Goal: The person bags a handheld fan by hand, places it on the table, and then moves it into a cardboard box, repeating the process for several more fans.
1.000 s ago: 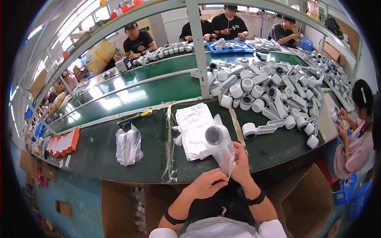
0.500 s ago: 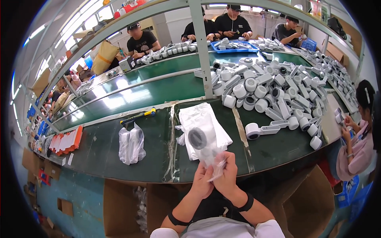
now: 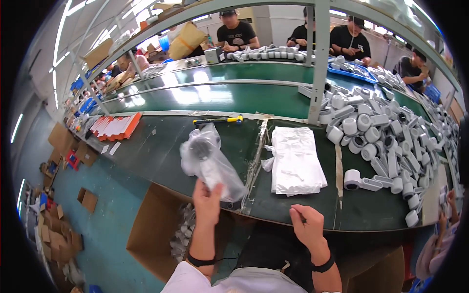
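My left hand (image 3: pixel 207 202) closes on the end of a clear plastic bag that holds a grey-white handheld device (image 3: pixel 201 149) with a round head. The bag is blurred and hangs over the left part of the dark green bench (image 3: pixel 156 146), overlapping other bagged devices (image 3: pixel 227 180) there. My right hand (image 3: pixel 309 227) is at the bench's front edge, fingers curled in with nothing visible in them. Just beyond it lies a flat stack of white plastic bags (image 3: pixel 295 161).
A large heap of loose grey-white devices (image 3: pixel 386 132) covers the right side. A yellow-and-black hammer-like tool (image 3: pixel 218 119) lies behind the bagged devices. Orange-edged cards (image 3: pixel 117 126) stand at far left. An open cardboard box (image 3: pixel 156 215) sits below the bench. A metal post (image 3: pixel 320 63) rises ahead.
Both hands held the bagged device over the white stack. My left hand has carried it left to the other bagged ones; my right hand has let go and drawn apart. The view has turned left.
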{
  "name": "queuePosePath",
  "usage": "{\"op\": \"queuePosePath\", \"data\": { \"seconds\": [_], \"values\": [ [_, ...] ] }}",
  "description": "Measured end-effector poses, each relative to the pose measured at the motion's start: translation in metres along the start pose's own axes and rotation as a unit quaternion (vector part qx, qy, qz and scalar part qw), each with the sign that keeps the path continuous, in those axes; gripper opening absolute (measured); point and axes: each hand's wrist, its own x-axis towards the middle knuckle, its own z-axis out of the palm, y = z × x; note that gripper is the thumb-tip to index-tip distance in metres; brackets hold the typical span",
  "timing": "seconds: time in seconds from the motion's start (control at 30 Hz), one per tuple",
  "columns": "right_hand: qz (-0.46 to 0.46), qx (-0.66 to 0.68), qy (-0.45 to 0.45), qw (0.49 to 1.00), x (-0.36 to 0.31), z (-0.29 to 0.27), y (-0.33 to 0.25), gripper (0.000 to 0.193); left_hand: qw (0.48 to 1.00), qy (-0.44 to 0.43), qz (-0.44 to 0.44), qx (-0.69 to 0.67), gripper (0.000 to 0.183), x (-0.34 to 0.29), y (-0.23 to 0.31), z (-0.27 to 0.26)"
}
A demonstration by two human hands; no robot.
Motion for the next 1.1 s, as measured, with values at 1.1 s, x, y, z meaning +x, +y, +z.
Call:
{"op": "queuePosePath", "data": {
  "seconds": [1.1],
  "values": [
    [0.147,-0.010,-0.013,0.989,-0.022,-0.003,0.030,0.008,0.823,0.122,-0.006,0.555,0.056,0.139,-0.042,-0.146]
  ]
}}
